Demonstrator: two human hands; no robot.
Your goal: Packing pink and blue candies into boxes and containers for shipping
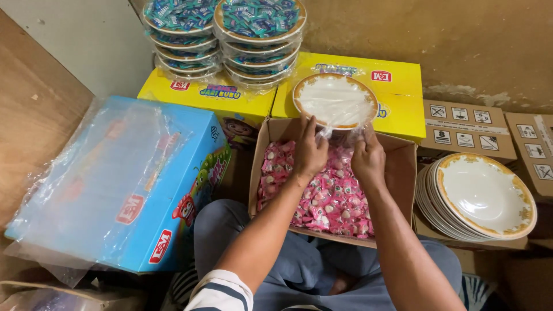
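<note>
A white plate with a gold rim (335, 99), wrapped in clear plastic, rests on the far edge of an open cardboard box (404, 173). My left hand (309, 151) and my right hand (368, 159) both pinch the plastic wrap just below the plate. Under my hands the box is filled with several pink wrapped candies (331, 198). The box sits on my lap, between my knees.
Two stacks of wrapped plates filled with teal candies (224, 37) stand on yellow cartons (397, 92) at the back. A stack of bare gold-rimmed plates (481, 196) sits at right on brown boxes. A blue carton in plastic (115, 184) lies at left.
</note>
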